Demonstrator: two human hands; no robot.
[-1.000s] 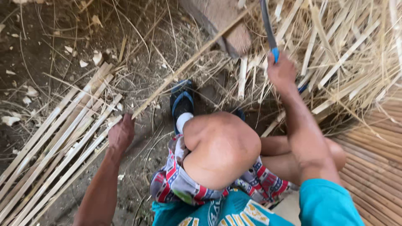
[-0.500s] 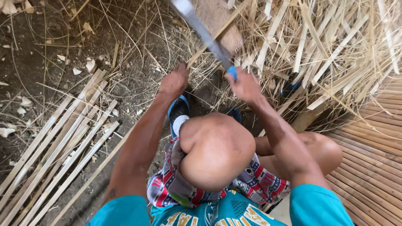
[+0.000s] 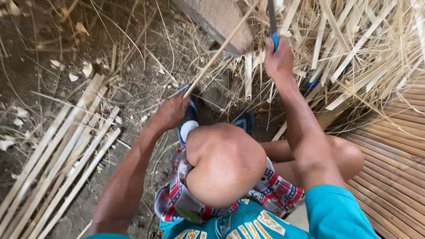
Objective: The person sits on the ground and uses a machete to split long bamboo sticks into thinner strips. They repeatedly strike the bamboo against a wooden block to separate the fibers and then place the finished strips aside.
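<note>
My left hand [image 3: 171, 110] grips the near end of a long thin bamboo strip [image 3: 220, 49] that slants up and right toward a wooden block [image 3: 223, 20]. My right hand [image 3: 279, 59] is raised at the top centre, closed on the blue handle of a knife [image 3: 272, 22] whose dark blade points up out of view. My bent knee [image 3: 226, 163] and patterned shorts fill the middle. One foot in a blue sandal [image 3: 190, 117] rests on the dirt just below my left hand.
A row of split bamboo strips [image 3: 57, 155] lies on the dirt at the left. A tangled heap of bamboo shavings and offcuts [image 3: 354, 48] fills the top right. A woven bamboo mat [image 3: 398, 168] covers the right side.
My left hand came up from the strips on the ground, reached the blade area, then drew back holding a thin strip. My right hand kept the knife raised.
</note>
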